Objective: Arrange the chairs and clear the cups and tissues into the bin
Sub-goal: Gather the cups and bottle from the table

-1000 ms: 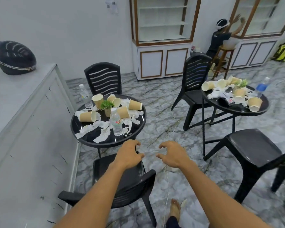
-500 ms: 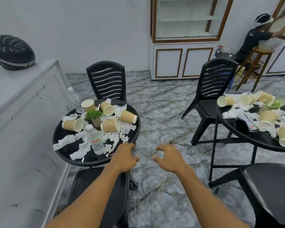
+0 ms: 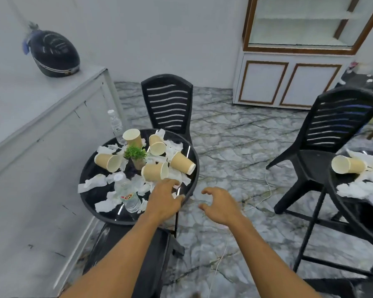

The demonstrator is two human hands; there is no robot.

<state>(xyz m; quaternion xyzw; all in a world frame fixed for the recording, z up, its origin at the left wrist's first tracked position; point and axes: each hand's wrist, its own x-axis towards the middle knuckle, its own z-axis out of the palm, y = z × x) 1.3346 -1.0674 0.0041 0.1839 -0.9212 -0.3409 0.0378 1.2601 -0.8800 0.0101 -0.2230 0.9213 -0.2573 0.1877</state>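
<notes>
A round black table [image 3: 88, 168] carries several tan paper cups [image 3: 155, 171], crumpled white tissues [image 3: 93, 182], a small green plant [image 3: 135, 152] and a water bottle [image 3: 127, 195]. My left hand [image 3: 165, 200] hovers over the table's near right edge, fingers loosely curled, holding nothing. To its right, my right hand [image 3: 219, 204] hangs over the floor with fingers spread and curled, empty. One black chair [image 3: 168, 104] stands behind the table. Another black chair [image 3: 125, 254] sits under my left arm, mostly hidden. No bin is visible.
A second black table [image 3: 340, 186] at right holds a lying cup [image 3: 347, 164] and tissues, with a black chair [image 3: 329, 134] behind it. A grey counter [image 3: 30, 117] with a dark helmet [image 3: 54, 53] runs along the left. A white cabinet [image 3: 289, 82] stands at the back. A thin cable [image 3: 265, 194] crosses the floor.
The view has moved closer to the left table and turned left. Both hands advanced; my left hand is now over the table's edge. The person at the back has left the view.
</notes>
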